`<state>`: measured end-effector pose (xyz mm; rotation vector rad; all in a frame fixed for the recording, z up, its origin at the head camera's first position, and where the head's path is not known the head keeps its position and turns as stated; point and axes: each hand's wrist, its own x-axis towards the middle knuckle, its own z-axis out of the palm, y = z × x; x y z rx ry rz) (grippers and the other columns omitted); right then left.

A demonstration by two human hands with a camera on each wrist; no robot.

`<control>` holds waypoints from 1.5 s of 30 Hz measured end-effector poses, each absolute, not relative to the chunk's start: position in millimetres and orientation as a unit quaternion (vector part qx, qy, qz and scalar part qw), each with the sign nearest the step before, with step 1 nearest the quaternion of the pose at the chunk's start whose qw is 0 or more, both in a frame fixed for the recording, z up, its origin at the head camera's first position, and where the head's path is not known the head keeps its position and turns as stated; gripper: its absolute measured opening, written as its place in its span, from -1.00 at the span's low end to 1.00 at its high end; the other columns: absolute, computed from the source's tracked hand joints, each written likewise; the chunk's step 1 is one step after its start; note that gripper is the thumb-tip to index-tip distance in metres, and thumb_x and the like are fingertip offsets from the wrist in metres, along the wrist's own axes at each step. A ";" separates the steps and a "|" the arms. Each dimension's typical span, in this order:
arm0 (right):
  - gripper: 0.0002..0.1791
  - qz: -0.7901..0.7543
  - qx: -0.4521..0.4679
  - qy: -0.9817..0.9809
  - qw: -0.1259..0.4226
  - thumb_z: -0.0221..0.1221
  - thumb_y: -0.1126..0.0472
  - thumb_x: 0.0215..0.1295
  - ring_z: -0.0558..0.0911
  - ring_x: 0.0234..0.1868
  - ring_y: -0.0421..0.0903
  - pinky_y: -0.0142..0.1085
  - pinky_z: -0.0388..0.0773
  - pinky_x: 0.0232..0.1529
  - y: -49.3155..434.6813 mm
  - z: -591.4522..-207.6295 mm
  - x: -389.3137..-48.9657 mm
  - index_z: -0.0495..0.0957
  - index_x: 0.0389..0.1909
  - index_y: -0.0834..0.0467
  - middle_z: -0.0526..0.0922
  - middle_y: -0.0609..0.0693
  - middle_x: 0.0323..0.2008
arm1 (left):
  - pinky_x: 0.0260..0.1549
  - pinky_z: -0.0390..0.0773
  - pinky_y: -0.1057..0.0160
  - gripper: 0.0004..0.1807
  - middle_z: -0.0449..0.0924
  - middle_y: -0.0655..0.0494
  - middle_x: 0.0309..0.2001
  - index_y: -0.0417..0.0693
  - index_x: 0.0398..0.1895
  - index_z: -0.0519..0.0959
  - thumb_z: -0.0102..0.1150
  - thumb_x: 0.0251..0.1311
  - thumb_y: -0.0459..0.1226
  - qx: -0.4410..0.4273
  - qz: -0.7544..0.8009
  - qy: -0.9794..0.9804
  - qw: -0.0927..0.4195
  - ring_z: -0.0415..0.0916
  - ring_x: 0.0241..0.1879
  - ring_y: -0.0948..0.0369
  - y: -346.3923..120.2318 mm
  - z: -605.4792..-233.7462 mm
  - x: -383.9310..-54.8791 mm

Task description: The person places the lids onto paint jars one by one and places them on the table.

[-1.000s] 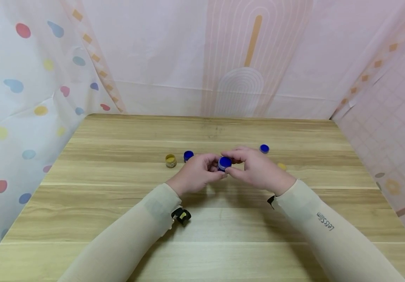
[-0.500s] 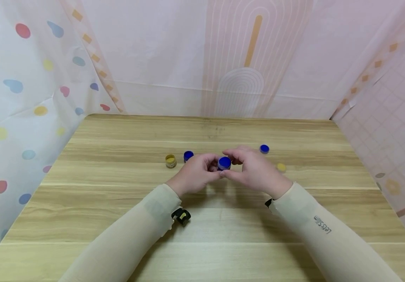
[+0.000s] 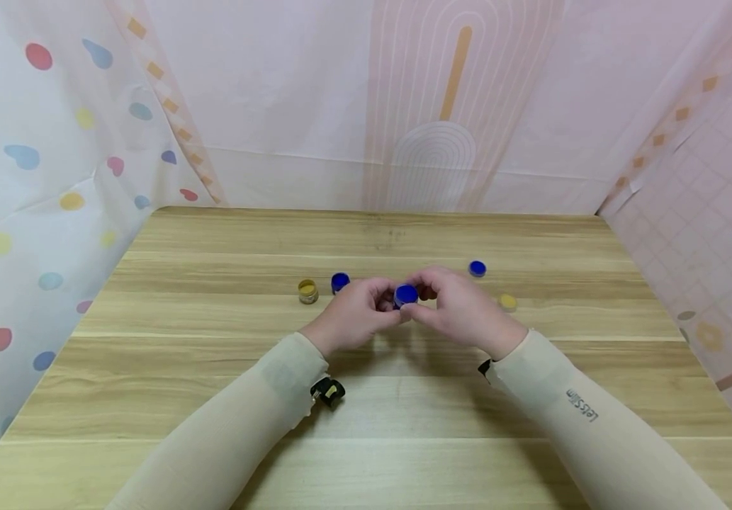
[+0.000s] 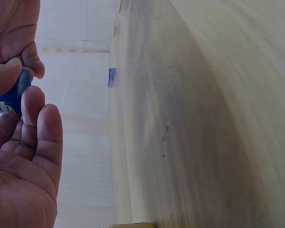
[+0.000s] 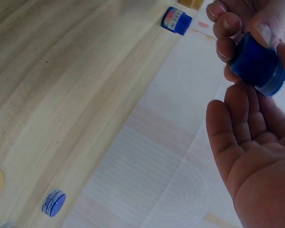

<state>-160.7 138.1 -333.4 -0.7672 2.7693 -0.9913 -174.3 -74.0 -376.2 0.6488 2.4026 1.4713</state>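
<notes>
Above the middle of the table, my left hand grips a small blue paint jar by its body. My right hand has its thumb and fingertips at the jar's lid, seen from below in the right wrist view. A white label shows on the jar in the left wrist view. Just beyond my left hand stands another blue paint jar, lidless and partly hidden by that hand. To its left is a lidless yellow paint jar.
Right of my hands, a loose blue lid lies farther back and a yellow lid lies nearer. The wooden table ends at patterned cloth walls at the back and sides.
My right hand has turned slightly at the jar, its wrist shifting a little left, so the yellow lid shows more fully. The left hand keeps its grip in nearly the same place.
</notes>
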 end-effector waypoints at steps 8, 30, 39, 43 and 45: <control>-0.33 -0.326 -0.248 0.910 0.062 0.40 0.05 0.39 0.73 0.13 0.05 -0.01 0.67 0.19 139.0 -333.3 -161.1 0.48 0.42 0.24 0.73 0.12 0.15 | -0.18 0.62 0.23 -0.80 0.71 0.15 -0.26 0.02 -0.03 0.70 0.38 0.38 -0.14 0.224 0.501 0.826 0.126 0.63 -0.26 0.21 -74.4 -376.2 -176.1; -0.49 -0.342 -0.246 0.905 0.062 0.37 0.13 0.40 0.74 0.10 0.05 0.03 0.67 0.17 139.0 -335.6 -160.7 0.56 0.28 0.25 0.75 0.10 0.09 | -0.18 0.63 0.26 -0.78 0.73 0.14 -0.25 -0.03 -0.01 0.69 0.39 0.37 -0.17 0.216 0.507 0.824 0.132 0.64 -0.24 0.23 -73.0 -375.1 -174.3; -0.45 -0.342 -0.269 0.899 0.052 0.33 0.21 0.40 0.74 0.14 0.09 -0.02 0.67 0.20 139.9 -334.6 -159.1 0.52 0.36 0.30 0.70 0.16 0.21 | -0.18 0.63 0.28 -0.78 0.73 0.14 -0.24 -0.04 0.00 0.69 0.40 0.36 -0.23 0.219 0.510 0.821 0.131 0.64 -0.24 0.23 -74.1 -375.2 -174.2; -0.53 -0.343 -0.276 0.897 0.042 0.32 0.23 0.41 0.75 0.12 0.06 -0.04 0.68 0.20 139.1 -335.5 -159.4 0.58 0.30 0.25 0.72 0.12 0.18 | -0.20 0.64 0.29 -0.78 0.73 0.13 -0.25 -0.07 0.00 0.69 0.39 0.35 -0.23 0.222 0.511 0.820 0.128 0.64 -0.25 0.24 -74.1 -376.7 -175.1; -0.60 -0.344 -0.273 0.897 0.043 0.32 0.21 0.41 0.75 0.11 0.03 -0.04 0.68 0.18 138.3 -335.9 -159.6 0.63 0.23 0.20 0.75 0.07 0.13 | -0.22 0.63 0.29 -0.79 0.73 0.13 -0.26 -0.06 -0.02 0.69 0.39 0.35 -0.23 0.220 0.511 0.821 0.129 0.64 -0.26 0.24 -73.9 -377.1 -175.4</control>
